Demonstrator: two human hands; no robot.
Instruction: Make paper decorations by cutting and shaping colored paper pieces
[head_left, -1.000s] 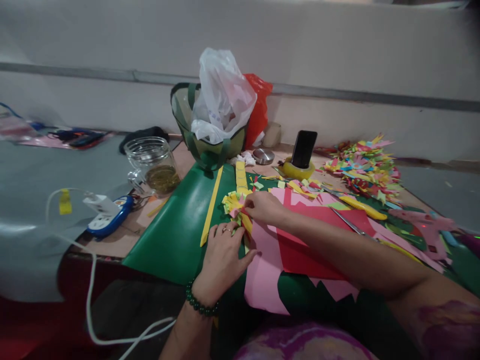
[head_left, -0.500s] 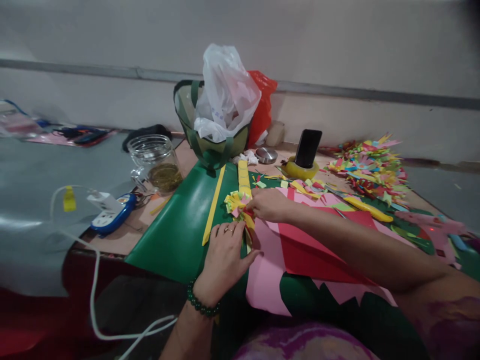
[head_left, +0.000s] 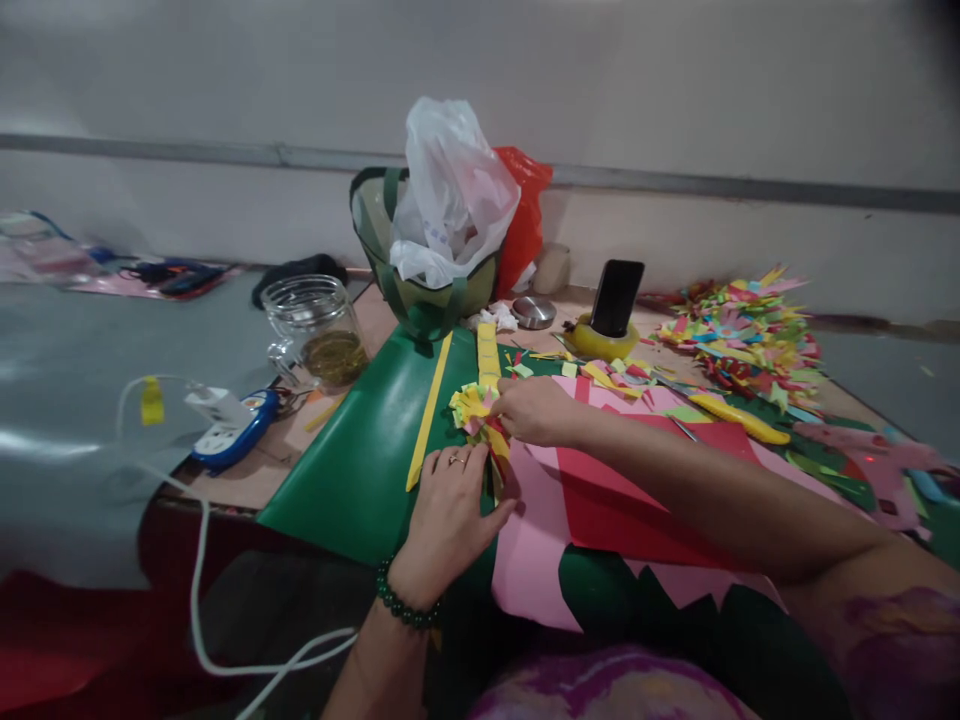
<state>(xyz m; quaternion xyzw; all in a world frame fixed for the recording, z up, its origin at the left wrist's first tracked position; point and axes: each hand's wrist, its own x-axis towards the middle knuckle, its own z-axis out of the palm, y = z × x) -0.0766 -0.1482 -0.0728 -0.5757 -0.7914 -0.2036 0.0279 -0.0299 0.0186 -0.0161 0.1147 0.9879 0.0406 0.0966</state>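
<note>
Flower of fringed yellow-and-pink paper [head_left: 469,403] lies on the glossy green sheet [head_left: 352,450]; over that sheet I see the bare right hand [head_left: 534,410] pinching the flower's edge, the bare left hand [head_left: 450,500] splayed palm-down.

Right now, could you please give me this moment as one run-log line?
left hand: palm down, nearside of flower | right hand: fingertips at flower's edge, grip unclear | phone: propped in tape | red sheet: on pink sheet

Right hand [head_left: 536,410] touches edge of yellow fringed paper flower [head_left: 468,403]. Left hand [head_left: 452,503] rests just beside it, over green sheet [head_left: 349,450]. Farther back: phone [head_left: 617,298] standing in yellow roll [head_left: 601,345], glass jar [head_left: 313,318], green bag [head_left: 402,297].
</note>
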